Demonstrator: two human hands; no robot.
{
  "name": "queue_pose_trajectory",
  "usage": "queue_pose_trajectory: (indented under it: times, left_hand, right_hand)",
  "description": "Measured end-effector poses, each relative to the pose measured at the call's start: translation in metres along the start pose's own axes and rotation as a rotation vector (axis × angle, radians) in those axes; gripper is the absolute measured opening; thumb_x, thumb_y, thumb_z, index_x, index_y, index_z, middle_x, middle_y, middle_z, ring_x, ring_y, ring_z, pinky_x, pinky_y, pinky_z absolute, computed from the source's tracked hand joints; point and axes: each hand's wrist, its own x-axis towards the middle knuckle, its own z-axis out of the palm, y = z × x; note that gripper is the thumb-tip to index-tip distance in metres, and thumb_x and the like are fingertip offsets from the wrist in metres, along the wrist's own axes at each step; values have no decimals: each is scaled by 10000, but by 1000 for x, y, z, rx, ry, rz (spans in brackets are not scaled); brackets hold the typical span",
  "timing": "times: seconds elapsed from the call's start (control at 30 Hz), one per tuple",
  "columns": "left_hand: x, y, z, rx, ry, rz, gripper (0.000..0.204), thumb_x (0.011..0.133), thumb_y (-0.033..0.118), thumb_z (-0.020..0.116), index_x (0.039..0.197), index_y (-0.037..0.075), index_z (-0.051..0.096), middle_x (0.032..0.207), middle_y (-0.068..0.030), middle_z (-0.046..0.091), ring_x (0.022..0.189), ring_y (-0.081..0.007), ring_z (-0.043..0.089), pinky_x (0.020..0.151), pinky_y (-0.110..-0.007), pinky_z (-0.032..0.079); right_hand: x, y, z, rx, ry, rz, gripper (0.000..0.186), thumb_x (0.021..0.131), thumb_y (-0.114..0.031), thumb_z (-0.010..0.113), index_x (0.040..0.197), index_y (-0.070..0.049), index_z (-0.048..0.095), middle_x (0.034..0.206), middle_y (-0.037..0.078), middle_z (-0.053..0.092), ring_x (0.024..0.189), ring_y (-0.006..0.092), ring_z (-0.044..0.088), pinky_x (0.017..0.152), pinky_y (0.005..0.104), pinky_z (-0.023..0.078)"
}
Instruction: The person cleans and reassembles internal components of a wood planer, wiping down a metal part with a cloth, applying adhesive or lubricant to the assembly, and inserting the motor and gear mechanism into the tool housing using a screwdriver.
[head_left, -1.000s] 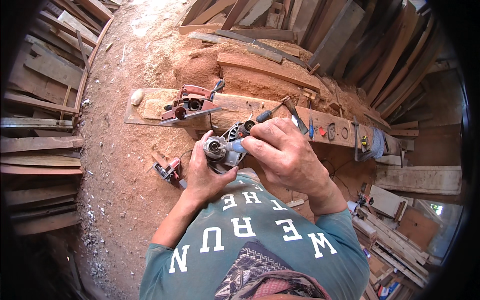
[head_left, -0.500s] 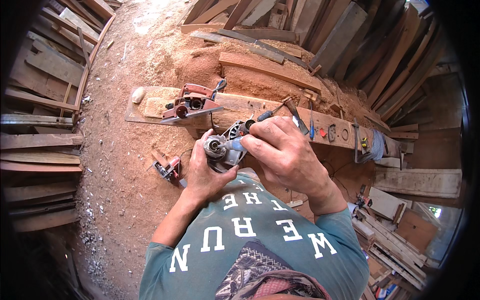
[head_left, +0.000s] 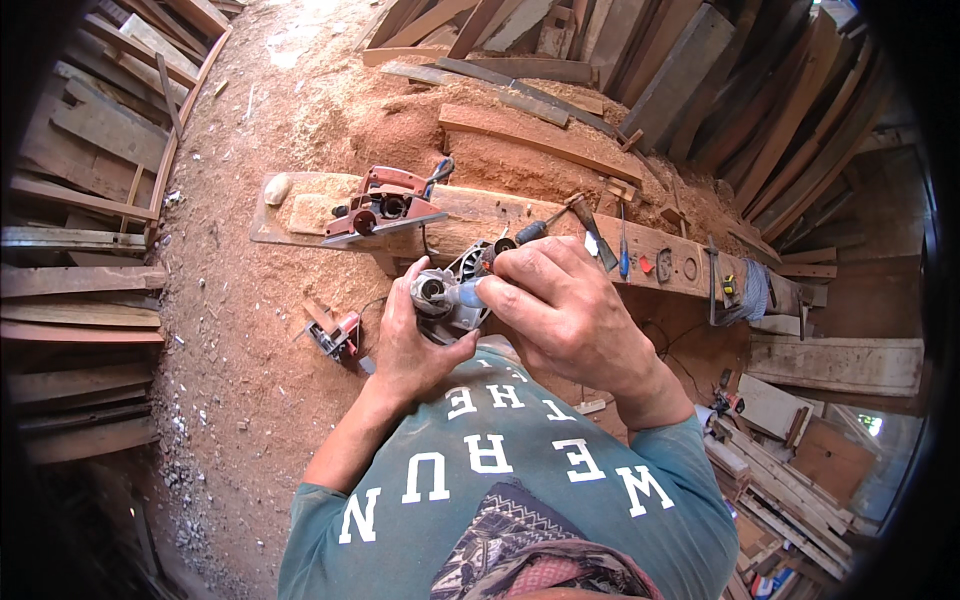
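My left hand [head_left: 418, 340] is wrapped round a grey metal power-tool housing [head_left: 462, 318], thumb along its near side. A round opening in the housing faces up. My right hand [head_left: 565, 305] is closed on a small tool with a bluish end [head_left: 466, 293], which reaches to the rim of that opening; its exact kind is partly hidden by my fingers. Just beyond the hands, a dark round motor part [head_left: 503, 246] rests by the edge of a thick wooden beam [head_left: 480, 205]. A reddish electric planer [head_left: 388, 204] stands on the beam to the left.
Along the beam's right part lie a blue screwdriver [head_left: 623, 255], a chisel-like tool [head_left: 598, 243], a clamp [head_left: 712, 283] and a coil of blue cord [head_left: 756, 290]. Another red power tool [head_left: 336, 338] sits on the sawdust-covered ground at left. Stacked planks [head_left: 85, 130] flank both sides.
My right hand has shifted slightly to the left, and the bluish tool end has moved a little at the opening. My left hand keeps its hold on the housing.
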Motion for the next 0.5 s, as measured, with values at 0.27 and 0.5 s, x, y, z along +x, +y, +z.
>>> queue_pose_trajectory:
  times: [0.27, 0.5]
  left_hand:
    - [-2, 4, -2, -2, -3, -24, 1058, 667, 179, 956, 1542, -38, 401, 1309, -235, 586, 1219, -379, 628, 1070, -463, 525]
    - [-4, 4, -3, 36, -5, 5, 1068, 668, 183, 958, 1547, -39, 395, 1312, -234, 585, 1228, -381, 625, 1078, -460, 522]
  right_hand:
    - [1, -1, 1, -24, 9, -3, 286, 834, -129, 720, 1105, -38, 705, 1054, 91, 658, 1024, 281, 664, 917, 430, 510]
    - [-3, -2, 1, -81, 22, 13, 277, 836, -134, 719, 1094, -32, 715, 1050, 98, 653, 999, 280, 657, 913, 434, 506]
